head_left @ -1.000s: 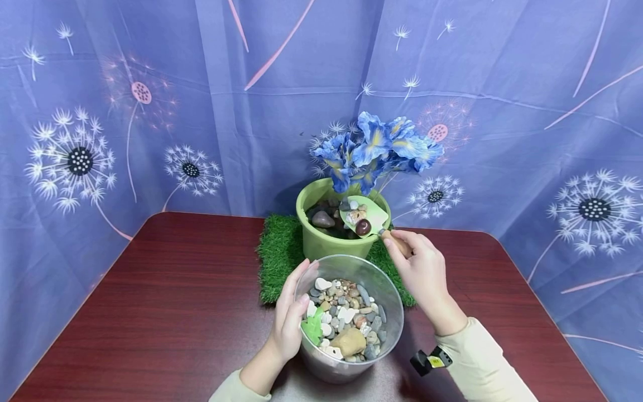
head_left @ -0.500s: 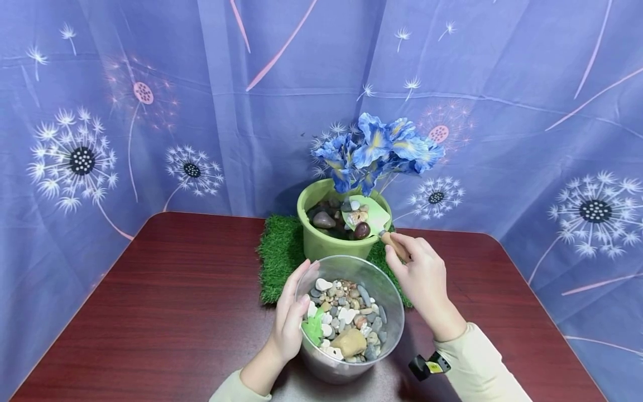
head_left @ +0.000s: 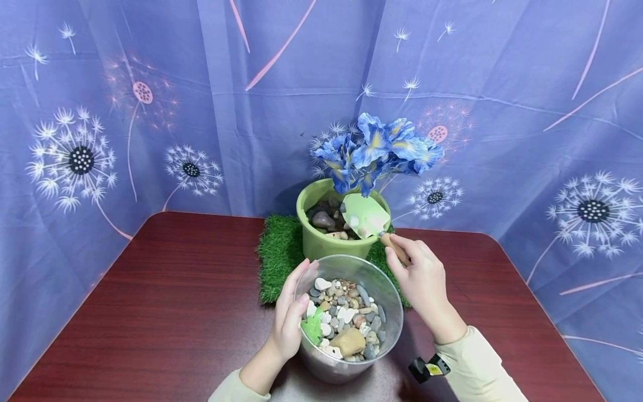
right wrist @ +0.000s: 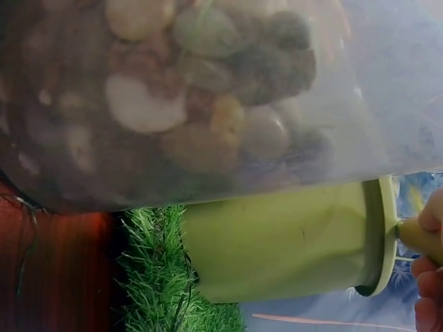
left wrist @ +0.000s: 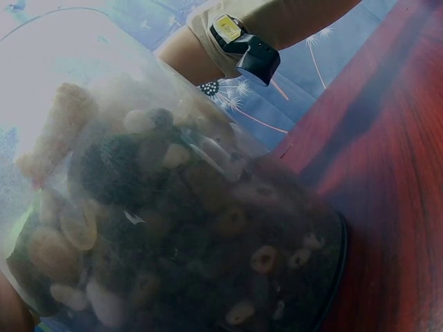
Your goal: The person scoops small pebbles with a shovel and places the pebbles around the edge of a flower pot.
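My right hand (head_left: 422, 279) grips the wooden handle (head_left: 396, 248) of a small trowel, whose pale green blade (head_left: 369, 215) is tilted inside the green flowerpot (head_left: 326, 243). Dark stones (head_left: 322, 219) and a beige stone (head_left: 337, 235) show in the pot beside the blade. Pale spots mark the blade; I cannot tell whether they are small stones. My left hand (head_left: 287, 324) rests against the left side of a clear plastic bucket (head_left: 397, 329), fingers extended along its wall. Pebbles (head_left: 346, 312), a large tan stone (head_left: 349, 341) and a green leaf-shaped piece (head_left: 313, 326) lie in it.
Blue artificial irises (head_left: 377, 148) rise above the back of the pot. The pot stands on a green artificial grass mat (head_left: 281, 257) on a dark red wooden table (head_left: 176, 301). A blue patterned cloth (head_left: 281, 139) hangs behind the table and at both sides.
The trowel blade has tipped, and the stones on it, with a dark round one, have slid off into the pot. The left hand and the bucket stay in place.
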Motion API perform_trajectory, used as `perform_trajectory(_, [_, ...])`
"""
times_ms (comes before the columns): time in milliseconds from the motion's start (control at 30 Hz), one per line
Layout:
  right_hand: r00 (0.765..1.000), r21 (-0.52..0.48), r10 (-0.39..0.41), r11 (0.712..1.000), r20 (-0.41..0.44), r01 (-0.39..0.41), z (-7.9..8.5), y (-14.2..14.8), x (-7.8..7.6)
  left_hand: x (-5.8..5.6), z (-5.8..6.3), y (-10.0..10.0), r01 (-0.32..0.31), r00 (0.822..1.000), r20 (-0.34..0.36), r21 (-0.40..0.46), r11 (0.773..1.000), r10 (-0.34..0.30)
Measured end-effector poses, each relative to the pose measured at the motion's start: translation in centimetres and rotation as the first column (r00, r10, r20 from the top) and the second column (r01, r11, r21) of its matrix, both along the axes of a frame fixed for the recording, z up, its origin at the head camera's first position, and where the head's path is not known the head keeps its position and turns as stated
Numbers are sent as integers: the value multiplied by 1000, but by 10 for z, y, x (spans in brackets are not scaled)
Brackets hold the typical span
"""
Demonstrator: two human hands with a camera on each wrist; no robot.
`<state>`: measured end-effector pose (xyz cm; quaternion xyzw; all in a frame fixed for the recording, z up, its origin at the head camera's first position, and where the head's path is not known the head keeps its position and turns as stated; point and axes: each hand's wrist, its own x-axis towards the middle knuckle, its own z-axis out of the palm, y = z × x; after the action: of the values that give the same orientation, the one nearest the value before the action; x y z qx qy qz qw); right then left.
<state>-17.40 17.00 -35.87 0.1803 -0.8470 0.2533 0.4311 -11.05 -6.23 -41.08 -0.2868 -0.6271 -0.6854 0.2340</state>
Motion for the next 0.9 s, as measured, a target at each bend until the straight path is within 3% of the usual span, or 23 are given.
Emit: perform_trajectory(900, [1000,25,-3,1000,-22,3,-2,1,2,0,0,0,5,1000,5,3,1000,-5])
